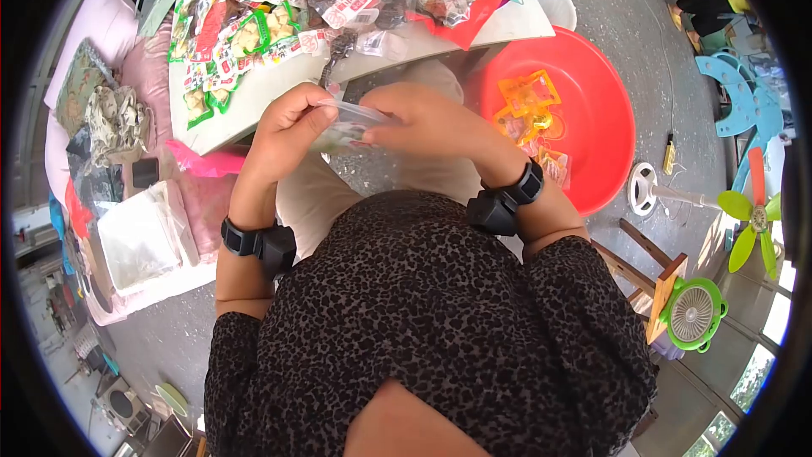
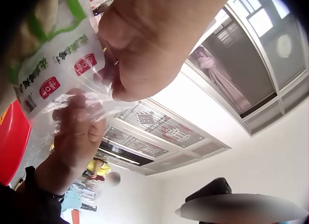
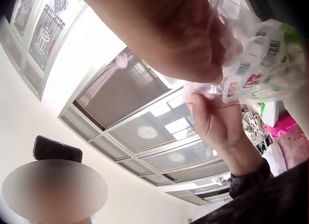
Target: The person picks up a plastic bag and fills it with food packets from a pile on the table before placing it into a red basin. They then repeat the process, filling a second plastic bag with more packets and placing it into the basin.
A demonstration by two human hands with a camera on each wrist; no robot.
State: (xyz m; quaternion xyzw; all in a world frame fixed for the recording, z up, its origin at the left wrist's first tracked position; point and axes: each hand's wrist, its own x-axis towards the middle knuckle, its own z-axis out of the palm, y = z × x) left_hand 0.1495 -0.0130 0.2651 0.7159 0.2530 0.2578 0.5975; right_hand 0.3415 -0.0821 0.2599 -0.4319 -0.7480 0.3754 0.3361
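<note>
A clear plastic bag (image 1: 362, 112) is held between both hands in front of the lap, below the table edge. My left hand (image 1: 288, 129) pinches its top edge between thumb and fingers. At the other end of that edge, my right hand (image 1: 414, 118) grips the bag. Green-and-white packets with red labels (image 2: 86, 65) show through the plastic in the left wrist view. There, the fingers of the right hand (image 2: 77, 132) appear partly through the film. In the right wrist view, the bag (image 3: 256, 74) hangs to the right, with barcodes visible.
A white table (image 1: 254, 110) carries a pile of snack packets (image 1: 279, 25). On the right stands a red basin (image 1: 592, 110) with orange packets (image 1: 529, 97) inside. A pink cushioned seat (image 1: 199, 203) is on the left, a green fan (image 1: 694, 313) at the lower right.
</note>
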